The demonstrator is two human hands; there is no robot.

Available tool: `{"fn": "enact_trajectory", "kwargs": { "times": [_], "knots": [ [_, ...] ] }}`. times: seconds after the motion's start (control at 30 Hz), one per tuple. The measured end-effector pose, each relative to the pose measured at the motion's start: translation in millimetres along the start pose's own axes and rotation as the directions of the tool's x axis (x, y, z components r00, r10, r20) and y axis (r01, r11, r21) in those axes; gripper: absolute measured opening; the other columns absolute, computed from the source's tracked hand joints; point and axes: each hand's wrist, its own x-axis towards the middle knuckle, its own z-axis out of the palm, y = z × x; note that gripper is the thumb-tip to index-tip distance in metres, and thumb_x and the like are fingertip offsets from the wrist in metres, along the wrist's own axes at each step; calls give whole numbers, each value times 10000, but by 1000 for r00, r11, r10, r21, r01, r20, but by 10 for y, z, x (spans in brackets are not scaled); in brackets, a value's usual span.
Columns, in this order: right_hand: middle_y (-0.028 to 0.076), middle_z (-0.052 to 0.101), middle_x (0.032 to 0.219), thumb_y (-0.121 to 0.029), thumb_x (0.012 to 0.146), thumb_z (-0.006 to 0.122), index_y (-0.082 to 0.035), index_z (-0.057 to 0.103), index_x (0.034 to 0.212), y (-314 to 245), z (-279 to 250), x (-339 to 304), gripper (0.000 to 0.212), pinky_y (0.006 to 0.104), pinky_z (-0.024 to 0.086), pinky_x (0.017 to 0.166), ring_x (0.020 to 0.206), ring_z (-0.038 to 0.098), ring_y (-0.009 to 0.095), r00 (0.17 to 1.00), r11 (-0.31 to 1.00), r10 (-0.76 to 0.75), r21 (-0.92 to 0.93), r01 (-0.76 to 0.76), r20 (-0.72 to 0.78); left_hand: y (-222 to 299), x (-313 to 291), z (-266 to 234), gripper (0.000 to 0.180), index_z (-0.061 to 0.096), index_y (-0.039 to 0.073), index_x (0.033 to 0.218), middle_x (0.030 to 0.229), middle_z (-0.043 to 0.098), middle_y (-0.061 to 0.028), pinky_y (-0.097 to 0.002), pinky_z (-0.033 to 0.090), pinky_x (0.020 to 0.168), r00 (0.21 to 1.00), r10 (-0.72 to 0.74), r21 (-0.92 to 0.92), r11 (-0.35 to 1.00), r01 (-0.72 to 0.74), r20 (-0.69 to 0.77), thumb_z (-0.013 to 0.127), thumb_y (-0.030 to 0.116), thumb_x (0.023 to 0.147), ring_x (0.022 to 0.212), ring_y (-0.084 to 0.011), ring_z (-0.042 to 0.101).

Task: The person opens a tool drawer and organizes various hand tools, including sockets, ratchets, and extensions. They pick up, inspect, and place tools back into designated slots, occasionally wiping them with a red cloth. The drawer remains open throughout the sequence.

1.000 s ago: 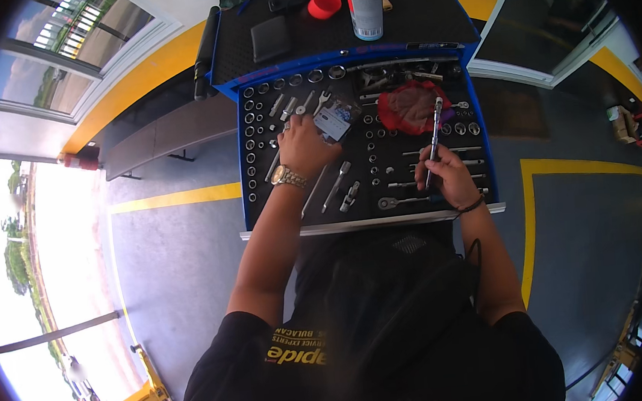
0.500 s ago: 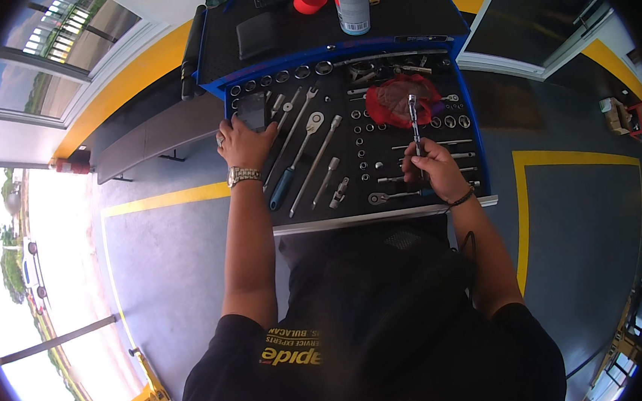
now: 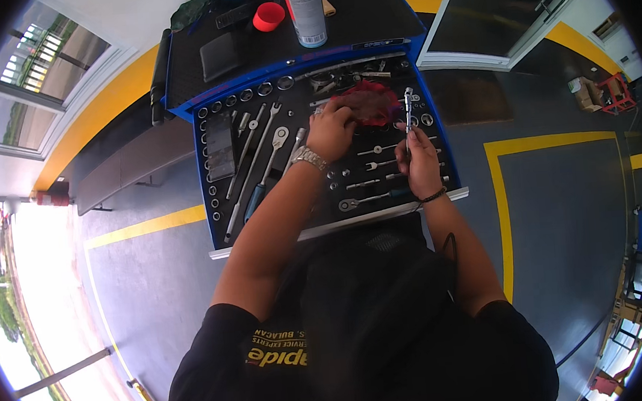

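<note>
My right hand (image 3: 421,164) is wrapped round a slim chrome ratchet (image 3: 409,107), held upright with its head at the top, over the right side of an open tool drawer (image 3: 316,229). At the drawer's middle, my left hand (image 3: 333,130) has its fingers curled on the left edge of a crumpled red rag (image 3: 368,104); the fingertips are partly hidden. Beneath the left wrist and forearm lie long chrome tools, among them a blue-handled ratchet (image 3: 265,167). A dark, flat, phone-like rectangle (image 3: 220,146) rests at the drawer's left side.
Sockets (image 3: 246,95) line the drawer's back and left edges. On the blue chest's top (image 3: 250,66) stand a spray can (image 3: 305,13) and a red cup-shaped piece (image 3: 269,16), beside a black wallet-like item (image 3: 224,56). A long bench (image 3: 132,151) is at the left.
My left hand has left the dark rectangle and moved right to the red rag. The right hand still holds the ratchet upright. The whole view has shifted somewhat.
</note>
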Motion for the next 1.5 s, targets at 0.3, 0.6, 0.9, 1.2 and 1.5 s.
{"fn": "enact_trajectory", "kwargs": {
  "times": [0.3,0.6,0.9,1.2,1.5],
  "knots": [
    [-27,566,755,-227,1081,513,-39,629,1207,76,24,19,254,198,361,515,582,466,42,991,1000,14,-25,-11,132,-96,-799,-1182,137,711,41,983,1123,677,-141,-432,539,884,904,161,110,986,-127,-396,722,89,856,1049,-349,665],
    [91,676,865,-223,991,641,-37,672,1165,1,305,-156,257,373,536,672,760,683,238,778,561,-255,-567,603,575,203,-1360,-987,267,682,46,1117,1064,701,-127,-376,544,816,971,-230,-359,913,194,-60,743,183,896,937,-295,702],
    [55,652,899,-286,907,706,-91,701,1090,19,383,-227,268,400,551,670,775,683,282,661,251,-214,-613,749,719,261,-1333,-460,239,647,-2,1193,962,723,-58,-284,547,780,923,-276,-666,639,384,268,680,90,974,848,-115,673],
    [18,627,755,-316,890,722,-132,683,973,36,385,-236,205,389,539,599,682,675,249,576,90,-219,-572,815,787,366,-1300,-656,234,709,28,1095,853,723,-121,-308,524,672,978,-113,-351,921,169,176,755,130,890,727,-193,687],
    [32,643,750,-247,891,755,-101,677,1017,-622,-517,-67,208,369,511,563,634,651,241,586,-45,-450,-673,739,674,-251,-1696,-1487,186,702,9,1043,930,723,-65,-281,533,720,935,-344,-458,847,270,-85,715,8,858,794,-109,662]
  ]
}}
